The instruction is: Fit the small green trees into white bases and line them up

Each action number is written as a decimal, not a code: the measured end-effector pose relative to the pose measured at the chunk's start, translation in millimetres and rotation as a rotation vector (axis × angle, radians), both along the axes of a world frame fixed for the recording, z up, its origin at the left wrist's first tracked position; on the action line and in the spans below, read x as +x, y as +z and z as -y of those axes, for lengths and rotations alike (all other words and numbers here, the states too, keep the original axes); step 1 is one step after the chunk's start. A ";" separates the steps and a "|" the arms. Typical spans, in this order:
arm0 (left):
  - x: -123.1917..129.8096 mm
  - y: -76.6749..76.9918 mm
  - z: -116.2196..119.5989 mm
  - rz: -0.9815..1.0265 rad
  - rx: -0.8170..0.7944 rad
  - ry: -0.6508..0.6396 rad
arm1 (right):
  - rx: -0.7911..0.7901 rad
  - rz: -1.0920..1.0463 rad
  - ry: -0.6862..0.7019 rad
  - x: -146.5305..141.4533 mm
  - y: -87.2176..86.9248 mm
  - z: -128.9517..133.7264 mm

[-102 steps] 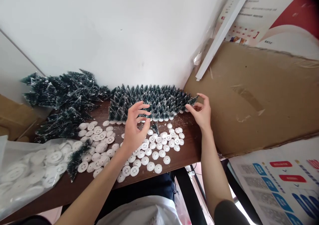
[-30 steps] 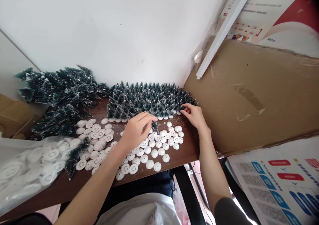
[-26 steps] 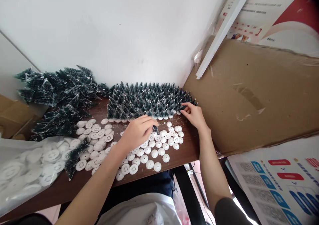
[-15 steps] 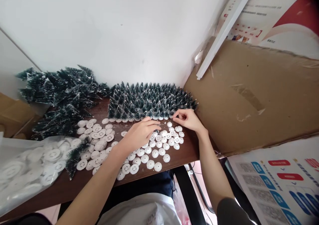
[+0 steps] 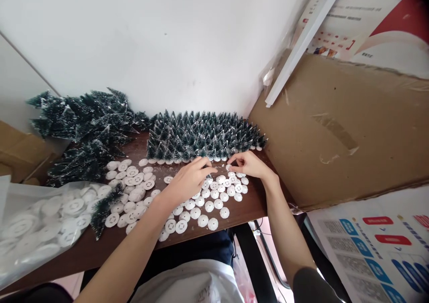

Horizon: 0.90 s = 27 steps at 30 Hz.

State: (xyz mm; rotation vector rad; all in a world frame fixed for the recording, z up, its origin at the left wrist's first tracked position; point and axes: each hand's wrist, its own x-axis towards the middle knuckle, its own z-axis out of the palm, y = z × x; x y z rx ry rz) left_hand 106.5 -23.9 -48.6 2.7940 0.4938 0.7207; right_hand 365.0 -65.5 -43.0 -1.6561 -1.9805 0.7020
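Observation:
My left hand is closed above the loose white discs, its fingers curled. The dark, frosted tip of a miniature pine tree pokes out under its fingertips; the palm hides the rest of that tree. Just to the right, my right hand has its thumb and forefinger closed on the edge of a white round base. Behind both hands, a dense block of miniature pine trees stands upright in rows on white bases. Many loose white bases lie below the hands, some showing a slotted underside.
A heap of loose trees lies at the back left. Near it are more white bases, a single tree lying down and a clear plastic bag of bases. A cardboard sheet bounds the right side of the brown table.
My right hand has moved down and slightly left from the front row of trees, and its fingertips have reached a loose white base. My left hand stays nearly in place.

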 end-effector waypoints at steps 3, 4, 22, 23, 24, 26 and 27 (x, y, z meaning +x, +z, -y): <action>0.2 0.5 1.8 0.037 -0.012 -0.002 | -0.001 -0.005 0.004 -1.6 0.0 0.3; 0.3 0.8 2.2 0.044 -0.011 0.001 | 0.000 -0.003 0.004 -2.3 -0.1 0.4; 4.9 14.9 9.4 0.235 0.066 0.001 | -0.010 -0.002 0.009 -0.3 3.9 2.7; 5.1 15.7 9.6 0.249 0.073 -0.005 | -0.011 -0.004 0.009 -0.3 3.5 2.5; 5.3 16.5 9.8 0.263 0.078 -0.009 | -0.011 -0.004 0.009 -0.2 3.2 2.4; 5.4 17.8 9.9 0.285 0.086 -0.013 | -0.015 -0.001 0.008 0.1 2.6 2.3; 5.4 18.1 9.8 0.293 0.090 -0.012 | -0.015 0.002 0.006 0.4 2.4 2.2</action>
